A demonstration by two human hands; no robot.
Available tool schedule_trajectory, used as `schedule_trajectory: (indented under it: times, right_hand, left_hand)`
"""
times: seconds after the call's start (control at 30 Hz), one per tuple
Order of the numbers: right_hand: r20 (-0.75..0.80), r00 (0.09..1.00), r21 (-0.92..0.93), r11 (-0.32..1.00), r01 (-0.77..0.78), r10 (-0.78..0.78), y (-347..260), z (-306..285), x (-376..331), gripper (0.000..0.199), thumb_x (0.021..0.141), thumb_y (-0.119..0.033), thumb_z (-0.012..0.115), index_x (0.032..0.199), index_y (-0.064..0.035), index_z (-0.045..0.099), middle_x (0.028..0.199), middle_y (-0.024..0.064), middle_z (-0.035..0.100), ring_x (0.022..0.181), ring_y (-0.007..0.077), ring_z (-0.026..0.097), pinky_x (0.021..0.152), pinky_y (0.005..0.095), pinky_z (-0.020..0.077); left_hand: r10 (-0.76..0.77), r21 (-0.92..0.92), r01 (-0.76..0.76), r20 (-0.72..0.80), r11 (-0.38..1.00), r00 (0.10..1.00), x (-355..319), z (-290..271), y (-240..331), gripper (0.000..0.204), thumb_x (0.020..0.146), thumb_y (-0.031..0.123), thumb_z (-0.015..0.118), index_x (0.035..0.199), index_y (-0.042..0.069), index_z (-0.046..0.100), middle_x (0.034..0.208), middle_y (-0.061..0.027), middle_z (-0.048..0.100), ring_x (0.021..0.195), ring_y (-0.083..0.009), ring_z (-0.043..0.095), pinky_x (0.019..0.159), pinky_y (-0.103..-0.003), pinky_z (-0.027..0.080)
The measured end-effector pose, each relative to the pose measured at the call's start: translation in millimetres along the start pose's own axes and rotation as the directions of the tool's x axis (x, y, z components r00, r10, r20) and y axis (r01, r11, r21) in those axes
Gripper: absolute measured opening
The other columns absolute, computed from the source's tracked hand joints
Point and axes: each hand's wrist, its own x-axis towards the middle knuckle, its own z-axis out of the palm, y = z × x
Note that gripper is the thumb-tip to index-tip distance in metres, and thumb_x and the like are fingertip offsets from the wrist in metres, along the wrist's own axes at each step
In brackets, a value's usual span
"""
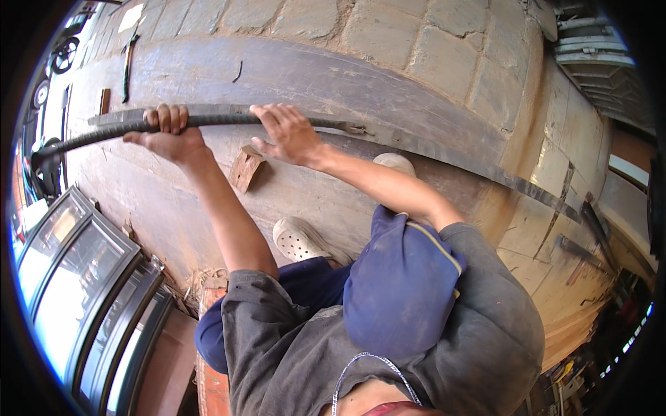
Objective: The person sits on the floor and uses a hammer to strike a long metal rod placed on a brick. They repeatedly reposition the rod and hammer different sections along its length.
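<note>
Your left hand (166, 132) is closed around a dark ribbed steel bar (208, 120), the fingers curled over its top. Your right hand (288, 133) rests on the same bar a little to the right, with the fingers spread over it and the thumb below; you press it more than you clench it, so this hand is open on the bar, not wrapped around.

The bar lies almost level across the far part of the scene. Its left end goes far to the left and ends in a dark fitting (46, 158) near the rim of the picture. Its right end stops at a flat metal strip (485, 170), which continues to the right and downward across the concrete floor (333, 76).

Just below your right hand, a small wooden block (245, 168) lies on the floor, near the bar but apart from it. Nearer to you, a white perforated clog (300, 239) shows on one foot. On the near left stand dark window frames with glass (83, 277). Beyond the bar, on the far side, paving stones (388, 28) begin.
</note>
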Motion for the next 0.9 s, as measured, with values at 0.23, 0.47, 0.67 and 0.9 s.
schedule_trajectory:
  times: [0.23,0.47,0.67,0.9]
  right_hand:
    - [0.020,0.997,0.162,0.984,-0.074,0.071,-1.4,16.4,1.9,0.027,0.091,-0.029,0.060,0.094,-0.0023,0.052,0.075,0.0108,0.059,0.064,0.0256,0.063,0.056,0.0354,0.0553]
    - [-0.081,0.996,0.146,0.989,-0.017,0.030,4.7,-22.7,3.3,0.028,0.084,-0.023,0.066,0.094,-0.0041,0.049,0.075,0.0092,0.054,0.065,0.0240,0.062,0.054,0.0346,0.0518]
    - [-0.105,0.994,0.240,0.971,-0.007,0.033,9.0,-47.4,3.4,0.027,0.085,-0.013,0.065,0.100,-0.0057,0.044,0.073,0.0098,0.053,0.059,0.0267,0.059,0.050,0.0358,0.0480]
    - [-0.024,0.999,0.321,0.946,-0.036,0.046,10.7,-62.9,3.8,0.026,0.088,-0.015,0.064,0.099,-0.0049,0.043,0.074,0.0129,0.055,0.061,0.0302,0.060,0.051,0.0389,0.0488]
  left_hand:
    - [0.040,0.117,-0.016,-0.210,0.993,0.977,-5.5,-21.0,7.5,0.068,0.087,0.077,0.017,0.061,0.016,0.030,0.046,0.0039,0.024,0.039,-0.0080,0.018,0.038,-0.023,0.017]
    - [0.029,0.049,-0.033,0.085,0.998,0.996,-38.9,58.6,15.9,0.070,0.084,0.080,0.023,0.062,0.014,0.035,0.047,0.0039,0.025,0.038,-0.0073,0.019,0.038,-0.023,0.017]
    - [0.020,-0.007,-0.019,0.282,1.000,0.959,-55.0,94.6,11.1,0.071,0.082,0.081,0.026,0.063,0.014,0.037,0.047,0.0045,0.026,0.038,-0.0062,0.020,0.038,-0.022,0.017]
    - [-0.020,-0.022,0.028,0.300,0.999,0.954,-56.6,98.5,8.7,0.071,0.081,0.082,0.030,0.064,0.014,0.042,0.047,0.0047,0.026,0.039,-0.0061,0.019,0.039,-0.023,0.017]
